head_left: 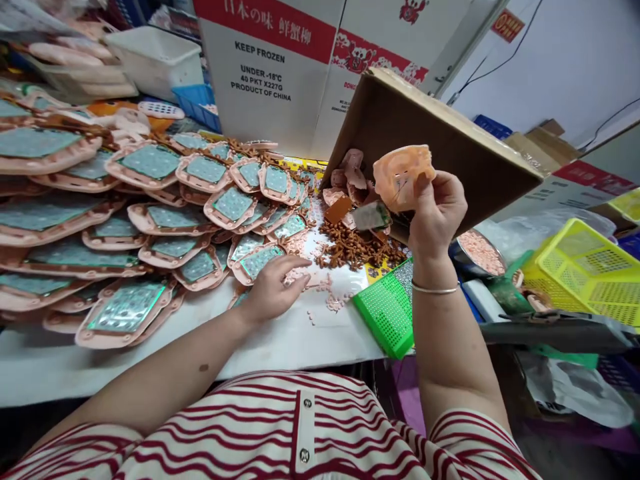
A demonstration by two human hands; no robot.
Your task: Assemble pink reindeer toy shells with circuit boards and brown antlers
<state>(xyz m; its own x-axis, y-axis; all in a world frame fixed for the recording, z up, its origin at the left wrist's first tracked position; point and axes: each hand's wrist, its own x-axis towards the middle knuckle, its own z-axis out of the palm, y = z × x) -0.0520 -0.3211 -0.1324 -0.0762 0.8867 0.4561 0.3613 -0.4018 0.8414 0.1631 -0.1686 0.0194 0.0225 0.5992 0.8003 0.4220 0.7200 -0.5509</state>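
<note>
While the right hand (436, 212) pinches a peach plastic piece (399, 175) before the cardboard box (475, 150), the left hand (274, 288), fingers loosely parted, is left of the box. Brown pieces (350, 250) lie heaped at its opening.

"What does the right hand (437, 210) hold?"
"A thin peach-coloured piece (397, 173), pinched before an open cardboard box (465, 143)."
"And the left hand (273, 288)?"
"Fingers apart over the white tabletop (330, 340), beside stacked pink-rimmed panels (233, 204); small brown pieces (345, 252) lie heaped near the box."
</note>
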